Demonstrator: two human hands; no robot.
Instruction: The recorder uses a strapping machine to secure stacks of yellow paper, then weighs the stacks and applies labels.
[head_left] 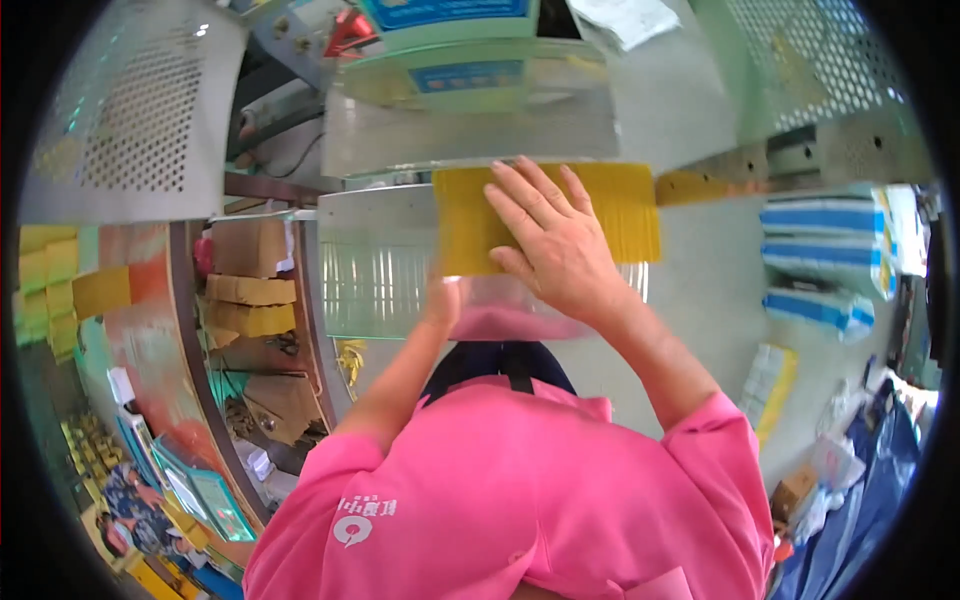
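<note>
A thick yellow stack, with fine ridged lines like paper edges, lies on a shiny metal plate in front of me. My right hand rests flat on top of the stack, its fingers stretched out and slightly apart. Beside the stack's near left corner is my left hand, smeared by motion. Its fingers are partly hidden, and whether it touches the stack is unclear. A clear plastic guard stands just beyond the stack.
Perforated metal panels flank the machine on both sides. To the left, a worn table bears yellow pieces, with cardboard on shelving beside it. Blue-and-white packs lie at the right. Another person appears at the lower left.
</note>
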